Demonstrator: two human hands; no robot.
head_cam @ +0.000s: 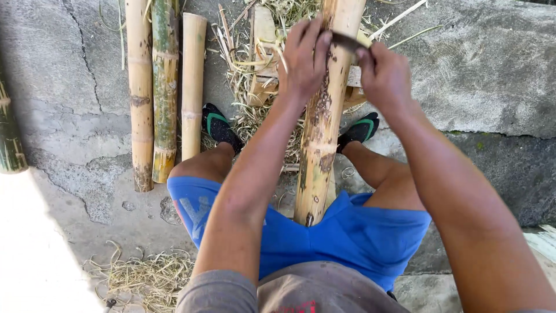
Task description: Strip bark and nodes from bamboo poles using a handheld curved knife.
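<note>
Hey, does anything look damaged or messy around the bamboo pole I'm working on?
The bamboo pole has dark blotchy patches on its skin. Pale shavings are strewn by the feet, with another heap behind. Both hands, left and right, hold a dark blade across it.

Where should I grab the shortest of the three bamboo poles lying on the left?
Probably the shortest pole at mid-length, from its right side or above: it lies flat on the concrete floor, touching the greenish pole on its left, with a sandalled foot near its lower end.
</note>
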